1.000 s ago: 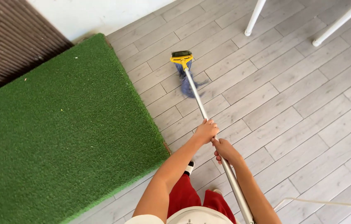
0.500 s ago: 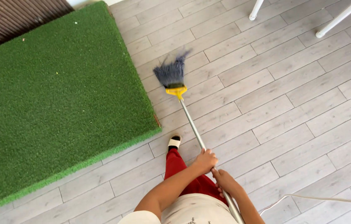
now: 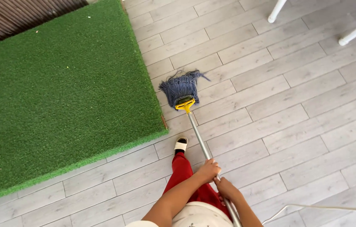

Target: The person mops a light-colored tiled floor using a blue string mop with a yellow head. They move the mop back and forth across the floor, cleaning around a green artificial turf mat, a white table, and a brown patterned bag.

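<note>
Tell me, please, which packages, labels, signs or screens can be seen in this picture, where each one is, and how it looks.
None can be seen: no package, label, sign or screen. The view shows only a grey plank floor, a green turf mat, a blue string mop gripped on its metal handle by the left hand and right hand, and white furniture legs.

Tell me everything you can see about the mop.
The mop has a head of blue-grey strings, spread flat on the pale plank floor close beside the edge of the green turf mat. A yellow clamp joins the strings to a long, silvery, metal-looking handle, which slants back toward the person. The left hand grips the handle higher up the shaft, the right hand just behind it. The handle's end is out of view.
</note>
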